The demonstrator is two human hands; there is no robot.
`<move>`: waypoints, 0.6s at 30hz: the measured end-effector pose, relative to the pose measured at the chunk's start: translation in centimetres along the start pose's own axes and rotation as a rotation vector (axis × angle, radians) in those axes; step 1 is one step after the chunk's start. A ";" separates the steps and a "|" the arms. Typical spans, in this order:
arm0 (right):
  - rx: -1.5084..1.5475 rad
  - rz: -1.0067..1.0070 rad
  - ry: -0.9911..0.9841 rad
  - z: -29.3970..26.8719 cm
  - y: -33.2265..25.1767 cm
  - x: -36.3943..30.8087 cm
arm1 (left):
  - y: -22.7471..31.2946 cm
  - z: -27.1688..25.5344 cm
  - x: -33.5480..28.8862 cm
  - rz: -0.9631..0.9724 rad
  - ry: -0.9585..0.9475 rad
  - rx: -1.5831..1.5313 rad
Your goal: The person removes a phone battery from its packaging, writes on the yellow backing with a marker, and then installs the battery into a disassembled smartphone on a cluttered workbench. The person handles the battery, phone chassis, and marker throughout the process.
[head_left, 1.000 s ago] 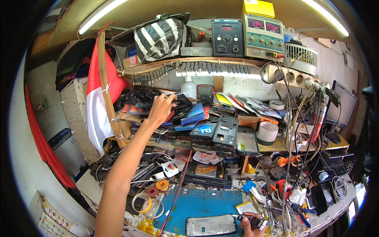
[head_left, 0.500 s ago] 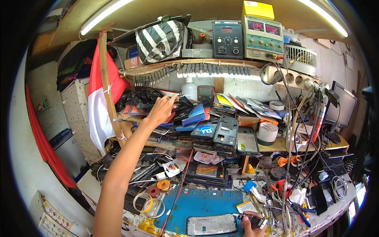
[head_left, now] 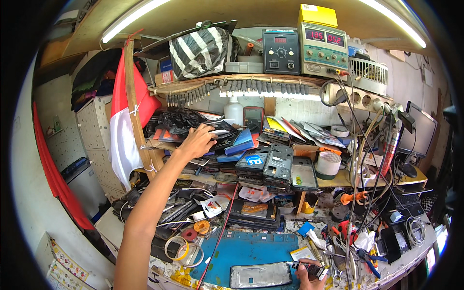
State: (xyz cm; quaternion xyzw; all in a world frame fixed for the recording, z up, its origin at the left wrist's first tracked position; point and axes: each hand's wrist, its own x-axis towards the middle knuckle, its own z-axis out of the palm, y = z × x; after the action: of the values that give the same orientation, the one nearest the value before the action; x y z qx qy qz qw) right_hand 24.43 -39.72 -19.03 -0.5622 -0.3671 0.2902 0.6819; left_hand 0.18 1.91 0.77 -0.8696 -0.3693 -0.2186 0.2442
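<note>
My left arm reaches up to the crowded shelf. My left hand [head_left: 198, 141] rests on a pile of flat dark packets [head_left: 223, 129], fingers bent and slightly apart, with no clear grip on anything. At the bottom, my right hand [head_left: 306, 279], partly cut off by the lower edge, closes around a small black object with a white label [head_left: 316, 271]; its exact kind is unclear. Just left of it, a bare grey phone frame [head_left: 261, 275] with a rectangular cutout lies on the blue work mat [head_left: 241, 246].
Stacked phone parts [head_left: 278, 162] and a white tape roll [head_left: 328, 163] sit on the shelf. Hanging cables [head_left: 355, 193] cross the right side. Pliers [head_left: 369, 263], tape rings [head_left: 176, 249] and an orange-handled tool [head_left: 354, 197] surround the mat. A power supply [head_left: 323, 48] stands above.
My left hand has moved slightly down and its fingers have lowered onto the packets. My right hand and the black object stay by the phone frame.
</note>
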 end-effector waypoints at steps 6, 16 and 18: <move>-0.078 0.056 0.020 0.0 -1.0 -0.3 | -0.1 0.9 0.8 -0.082 -0.066 -0.013; -0.046 0.048 0.083 0.2 0.7 0.9 | 0.7 0.4 0.5 0.026 0.229 -0.055; -0.028 0.018 0.033 0.0 0.6 0.3 | 1.0 0.5 -0.1 0.073 0.402 -0.056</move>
State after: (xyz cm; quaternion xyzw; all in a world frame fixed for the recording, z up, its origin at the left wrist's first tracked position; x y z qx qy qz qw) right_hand 24.59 -39.34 -19.57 -0.5799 -0.3546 0.2818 0.6772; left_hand 0.96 1.55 0.11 -0.8277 -0.2751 -0.3889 0.2967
